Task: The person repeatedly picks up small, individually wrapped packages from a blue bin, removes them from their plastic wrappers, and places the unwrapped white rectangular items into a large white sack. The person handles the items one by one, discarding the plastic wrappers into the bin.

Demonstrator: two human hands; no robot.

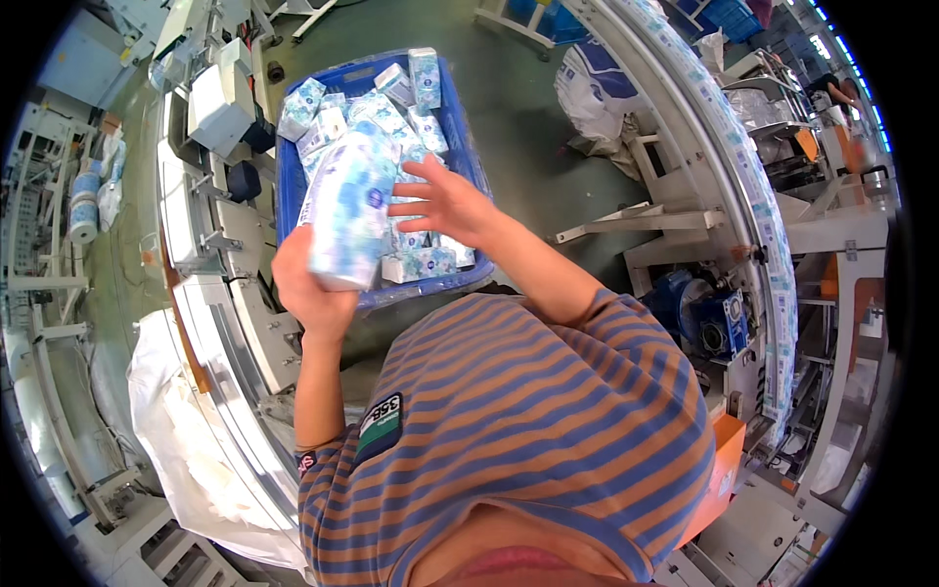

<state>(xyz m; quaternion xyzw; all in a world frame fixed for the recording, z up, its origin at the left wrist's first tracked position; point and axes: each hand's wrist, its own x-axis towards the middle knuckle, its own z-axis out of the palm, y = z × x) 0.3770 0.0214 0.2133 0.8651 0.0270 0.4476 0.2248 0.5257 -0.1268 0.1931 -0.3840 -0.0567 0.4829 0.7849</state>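
My left hand (pixel 315 284) is closed on the near end of a tissue pack (pixel 350 205), a long soft pack with a blue and white floral print. The pack is tilted and smeared by motion, and it hangs over a blue plastic basket (pixel 284 186). Just right of the pack, my right hand (pixel 442 203) has its fingers spread and nothing in them; whether its fingertips touch the pack I cannot tell. Beneath both hands, several similar packs lie heaped in the basket, one pack (pixel 419 264) flat at its near end and another pack (pixel 424 78) at its far right corner.
A white machine frame (pixel 220 323) runs close along my left. On the right, a curved conveyor (pixel 719 127) carries a row of printed packs, with a blue motor (pixel 709 313) below it. A white sack (pixel 597 93) lies beyond the basket. An orange box (pixel 722 470) stands beside me.
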